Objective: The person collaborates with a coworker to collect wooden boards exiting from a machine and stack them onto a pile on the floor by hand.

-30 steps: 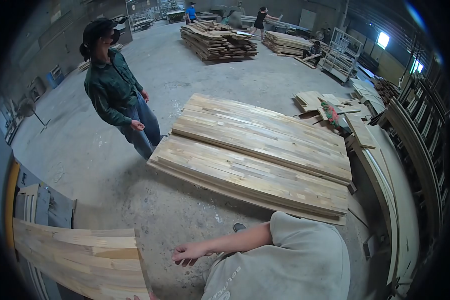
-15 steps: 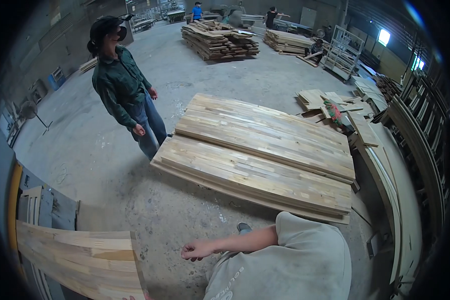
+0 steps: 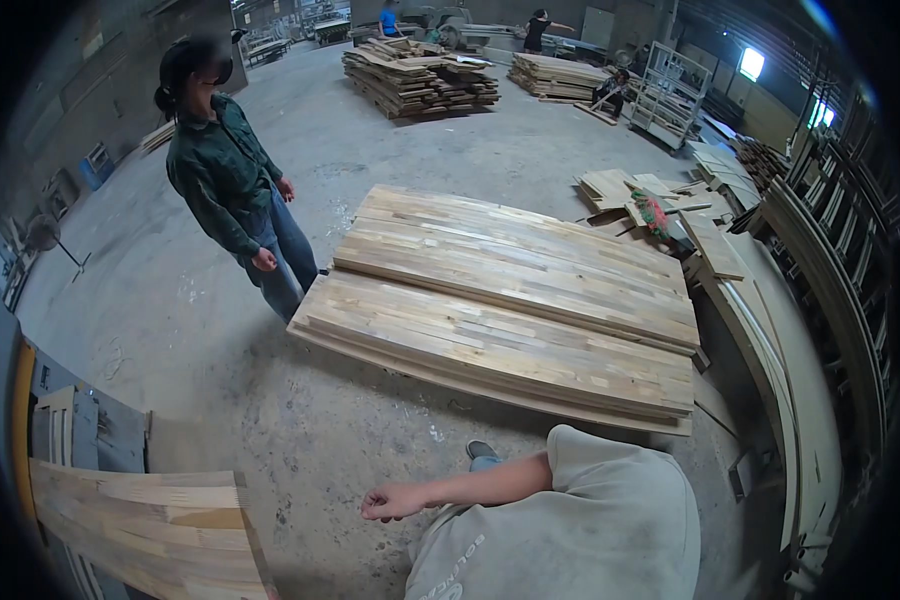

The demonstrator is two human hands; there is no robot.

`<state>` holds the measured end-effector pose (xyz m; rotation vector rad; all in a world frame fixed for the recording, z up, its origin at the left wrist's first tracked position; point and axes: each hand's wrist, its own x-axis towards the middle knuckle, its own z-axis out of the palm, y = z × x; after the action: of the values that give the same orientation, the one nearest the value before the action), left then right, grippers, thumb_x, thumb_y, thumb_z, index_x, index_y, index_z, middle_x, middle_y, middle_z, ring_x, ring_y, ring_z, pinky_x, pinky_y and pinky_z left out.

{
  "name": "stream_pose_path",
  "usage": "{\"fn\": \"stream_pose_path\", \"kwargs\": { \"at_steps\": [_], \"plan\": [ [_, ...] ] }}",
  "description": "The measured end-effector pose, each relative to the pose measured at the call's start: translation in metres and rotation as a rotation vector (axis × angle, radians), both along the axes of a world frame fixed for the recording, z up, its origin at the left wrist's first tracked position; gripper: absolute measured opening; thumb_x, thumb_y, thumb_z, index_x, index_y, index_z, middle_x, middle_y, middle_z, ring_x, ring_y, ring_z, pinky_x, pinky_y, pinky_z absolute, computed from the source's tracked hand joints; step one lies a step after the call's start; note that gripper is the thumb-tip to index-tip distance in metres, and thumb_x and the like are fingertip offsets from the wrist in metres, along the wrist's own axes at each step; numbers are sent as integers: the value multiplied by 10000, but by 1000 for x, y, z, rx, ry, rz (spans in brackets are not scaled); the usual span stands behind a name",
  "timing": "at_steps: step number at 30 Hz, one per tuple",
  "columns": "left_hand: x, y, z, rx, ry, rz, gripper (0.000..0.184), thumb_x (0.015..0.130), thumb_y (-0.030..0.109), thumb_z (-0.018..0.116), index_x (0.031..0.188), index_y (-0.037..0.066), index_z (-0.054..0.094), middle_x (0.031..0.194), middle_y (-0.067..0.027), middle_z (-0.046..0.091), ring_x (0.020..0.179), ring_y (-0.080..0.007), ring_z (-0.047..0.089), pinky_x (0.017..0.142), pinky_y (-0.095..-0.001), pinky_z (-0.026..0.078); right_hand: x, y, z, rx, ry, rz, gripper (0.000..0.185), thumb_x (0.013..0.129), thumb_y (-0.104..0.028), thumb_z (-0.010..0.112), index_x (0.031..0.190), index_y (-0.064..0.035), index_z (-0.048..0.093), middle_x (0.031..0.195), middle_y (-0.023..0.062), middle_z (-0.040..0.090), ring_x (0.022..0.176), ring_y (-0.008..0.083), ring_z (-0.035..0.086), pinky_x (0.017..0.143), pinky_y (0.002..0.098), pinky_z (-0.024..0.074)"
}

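Wooden laminated panels [image 3: 490, 325] lie stacked mid-frame, one separate board [image 3: 145, 522] lower left; right hand [image 3: 392, 502] empty, grip loosely parted; left hand [image 3: 272, 593] grip, I cannot tell.

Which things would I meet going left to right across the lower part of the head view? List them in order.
Striped wood panel → right hand → grey shoe → pale shirt sleeve → long pale board.

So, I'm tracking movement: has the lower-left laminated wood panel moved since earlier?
Yes: the laminated wood panel has moved left, its right end closer to the yellow strip.
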<state>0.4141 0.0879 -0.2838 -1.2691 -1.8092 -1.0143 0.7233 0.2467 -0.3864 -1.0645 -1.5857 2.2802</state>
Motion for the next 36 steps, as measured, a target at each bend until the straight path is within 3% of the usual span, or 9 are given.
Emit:
{"fn": "stream_pose_path", "kwargs": {
  "at_steps": [10,16,22,25,26,28,29,32,36],
  "plan": [
    [-21,10,2,44,62,-19,478,839,350,816,1174,41,673,1134,-131,710,1143,-412,630,1060,-587,435,6,-3,2,33,9,-22,446,966,-493,613,1159,-91,604,935,-17,608,807,86,556,680,268,479],
    [-33,14,9,58,88,-54,491,826,340,832,1176,37,669,1216,-173,661,1192,-428,583,1024,-570,458,9,-5,1,36,-13,-16,468,967,-509,605,1171,-88,600,965,-9,620,834,88,574,697,268,484],
    [-32,18,22,71,63,-79,486,819,324,841,1158,23,668,1242,-197,642,1211,-443,563,979,-578,486,16,8,25,159,194,-71,436,987,-356,641,1297,-57,574,1060,25,661,952,107,621,854,308,523],
    [-36,14,27,65,211,-21,396,854,308,807,1112,31,689,1129,-166,687,1053,-411,645,870,-536,538,49,26,152,349,480,-135,371,985,-233,650,1294,-38,588,1261,79,623,1123,138,586,962,325,488],
    [-73,13,4,-10,232,-96,499,876,204,765,1282,-5,563,1241,-186,635,1176,-382,583,1026,-516,421,57,32,182,463,594,-166,323,985,-188,647,1270,-44,606,1324,80,598,1180,147,565,978,319,475],
    [-115,2,-28,-57,193,-128,569,876,134,761,1360,-48,523,1265,-195,630,1238,-359,566,1165,-515,325,75,47,251,682,833,-114,434,967,-401,638,1215,-46,656,1485,159,474,1321,265,493,1077,406,400],
    [-115,10,-37,-1,127,-82,508,854,168,798,1268,-57,609,1176,-184,677,1177,-365,610,1148,-535,347,81,45,287,682,987,-67,541,966,-517,572,1219,-49,665,1519,227,410,1352,350,467,1114,452,359],
    [-112,26,-35,82,-15,-61,492,832,232,812,1213,-27,636,1192,-180,671,1188,-384,599,1120,-548,370,69,36,346,667,1273,221,583,962,-548,539,1262,-54,620,1510,235,417,1354,362,462,1122,470,348],
    [-117,5,-46,89,-63,11,498,829,370,801,1157,14,684,1227,-190,662,1185,-409,591,1072,-547,408,-1,13,365,586,1324,692,643,958,-589,494,1320,-61,559,1497,245,426,1356,378,455,1133,493,334]
  ]
}}
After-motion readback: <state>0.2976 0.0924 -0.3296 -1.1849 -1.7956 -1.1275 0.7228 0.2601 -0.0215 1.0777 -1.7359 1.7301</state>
